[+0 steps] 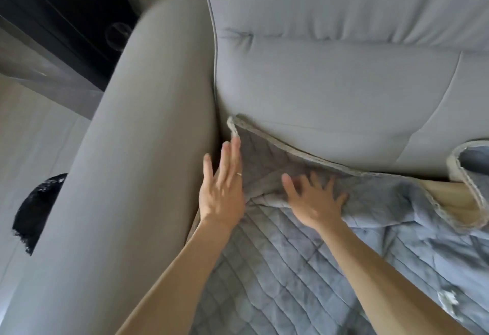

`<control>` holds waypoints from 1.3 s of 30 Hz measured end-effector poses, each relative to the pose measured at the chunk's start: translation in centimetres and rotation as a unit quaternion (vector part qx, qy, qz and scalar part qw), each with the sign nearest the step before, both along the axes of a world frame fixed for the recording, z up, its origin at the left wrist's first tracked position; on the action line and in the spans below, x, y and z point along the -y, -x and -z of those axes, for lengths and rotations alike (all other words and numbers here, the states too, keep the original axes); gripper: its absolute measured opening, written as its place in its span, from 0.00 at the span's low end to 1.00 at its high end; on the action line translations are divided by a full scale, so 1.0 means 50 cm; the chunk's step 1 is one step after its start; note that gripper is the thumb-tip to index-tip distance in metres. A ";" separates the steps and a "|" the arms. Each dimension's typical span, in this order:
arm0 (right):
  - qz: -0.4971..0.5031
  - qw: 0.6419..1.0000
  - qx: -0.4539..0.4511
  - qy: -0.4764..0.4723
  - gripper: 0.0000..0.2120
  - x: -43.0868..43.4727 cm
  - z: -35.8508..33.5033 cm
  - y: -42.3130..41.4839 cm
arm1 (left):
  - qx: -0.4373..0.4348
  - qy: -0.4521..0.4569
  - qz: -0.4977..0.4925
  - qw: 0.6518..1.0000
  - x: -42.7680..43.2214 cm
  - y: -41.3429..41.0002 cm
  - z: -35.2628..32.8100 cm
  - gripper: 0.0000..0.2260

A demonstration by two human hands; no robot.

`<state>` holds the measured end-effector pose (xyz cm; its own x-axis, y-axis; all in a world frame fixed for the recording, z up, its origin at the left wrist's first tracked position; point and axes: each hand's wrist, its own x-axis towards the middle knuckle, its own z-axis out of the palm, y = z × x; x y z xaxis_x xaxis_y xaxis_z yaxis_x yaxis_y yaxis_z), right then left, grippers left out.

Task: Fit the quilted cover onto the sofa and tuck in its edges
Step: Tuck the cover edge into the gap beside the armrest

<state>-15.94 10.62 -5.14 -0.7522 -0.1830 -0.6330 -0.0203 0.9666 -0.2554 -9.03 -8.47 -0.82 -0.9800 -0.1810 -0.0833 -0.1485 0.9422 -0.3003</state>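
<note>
Head view, looking down into the left corner of the sofa (pixel 344 75).

- Quilted cover (pixel 291 268): blue-grey, spread over the seat, rumpled toward the right. Its pale trimmed edge runs along the foot of the back cushion (pixel 330 43). Its corner (pixel 232 125) stands up in the gap where the armrest (pixel 148 123) meets the back.
- Far right: I see the cover folded over on itself, showing a tan underside (pixel 449 197).
- Left hand (pixel 222 192): fingers straight and together, nothing gripped. The hand lies flat along the seam between armrest and seat, fingertips just below the upturned corner. A thin ring (pixel 239 174) shows on one finger.
- Right hand (pixel 315 202): fingers spread wide, palm down, pressing on a bunched fold of the cover near the back cushion (slightly motion-blurred, but I read no curl in the fingers).
- The hands are near each other, not touching.
- Surroundings: a dark cabinet (pixel 66 12) upper left, and a black fuzzy object (pixel 37 210) on the pale floor (pixel 31 136) beside the armrest.
</note>
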 end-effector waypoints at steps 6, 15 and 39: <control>-0.091 0.988 -0.092 -0.086 0.38 -0.059 0.034 -0.028 | 0.090 -0.276 0.002 0.957 0.014 -0.007 0.073 0.25; -0.049 0.984 -0.130 -0.115 0.36 -0.066 0.035 0.003 | 0.037 -0.448 -0.197 0.871 0.036 0.025 0.157 0.25; -0.083 0.992 -0.080 -0.047 0.34 0.107 0.029 0.069 | 0.228 -0.262 -0.131 0.929 0.062 0.157 0.109 0.30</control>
<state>-19.39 5.28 -6.58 -0.8094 -0.2574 -0.5279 -0.2134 0.9663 -0.1440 -16.87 -11.59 -6.27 -0.7493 -0.2252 -0.6228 -0.3625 0.9265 0.1011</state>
